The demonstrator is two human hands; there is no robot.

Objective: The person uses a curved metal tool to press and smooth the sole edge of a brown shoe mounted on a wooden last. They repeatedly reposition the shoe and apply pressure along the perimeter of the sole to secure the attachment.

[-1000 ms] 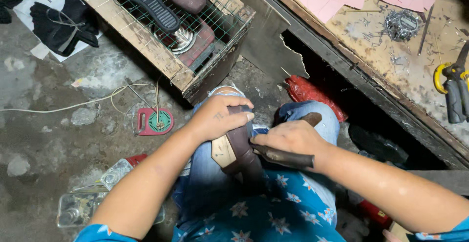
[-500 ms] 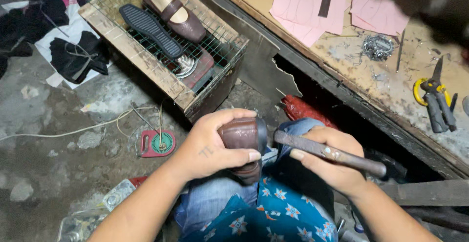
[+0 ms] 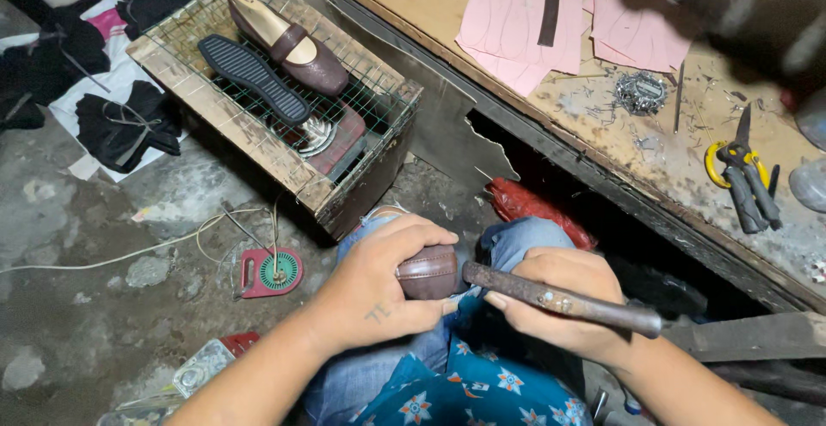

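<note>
My left hand [image 3: 379,284] grips a brown leather shoe [image 3: 428,273] held over my lap, fingers wrapped across its top. My right hand [image 3: 561,299] holds a rusty metal hand tool [image 3: 564,299] by its shaft; the tool's end touches the shoe's side. Both hands sit close together above my knees in blue jeans [image 3: 525,238].
A wire-topped wooden crate [image 3: 258,146] at upper left carries a black sole [image 3: 252,77] and a brown shoe [image 3: 288,40]. A workbench [image 3: 594,133] on the right holds pink paper patterns [image 3: 516,26], nails and yellow-handled pliers [image 3: 744,176]. A red tape reel [image 3: 271,271] and a cord lie on the concrete floor.
My view has shifted slightly so the crate and bench sit farther off. The shoe has turned in my left hand, and the tool now lies more level against its side.
</note>
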